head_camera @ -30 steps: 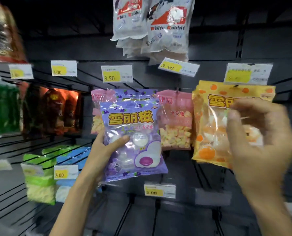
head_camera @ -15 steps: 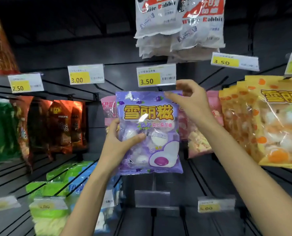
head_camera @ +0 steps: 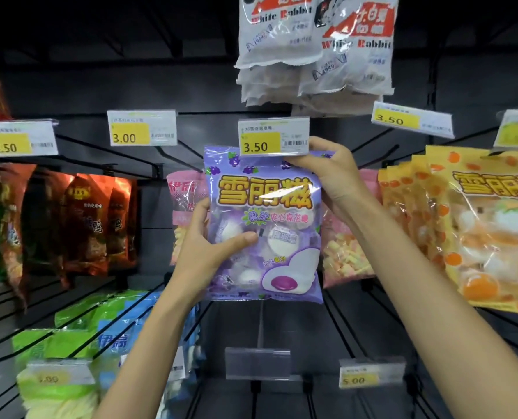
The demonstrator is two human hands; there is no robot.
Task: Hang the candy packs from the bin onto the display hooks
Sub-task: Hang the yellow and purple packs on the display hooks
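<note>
A purple candy pack [head_camera: 269, 207] with yellow lettering is held upright against the dark hook wall, its top edge tucked just behind a 3.50 price tag [head_camera: 273, 136] on a hook's tip. My left hand [head_camera: 204, 252] grips the pack's lower left side, thumb across the front. My right hand [head_camera: 330, 173] pinches the pack's top right corner beside the tag. The hook itself is hidden behind the tag and pack. The bin is out of view.
Pink packs [head_camera: 347, 255] hang behind and to the right, orange packs [head_camera: 475, 228] further right. White Rabbit bags [head_camera: 315, 49] hang overhead. Dark red bags [head_camera: 79, 219] hang at left, green and blue packs [head_camera: 79, 343] lower left. Bare hooks and tags stick out below.
My right hand left the orange packs and took the purple pack's top corner. The pack has risen until its top reaches the 3.50 tag. The view shifted left and closer.
</note>
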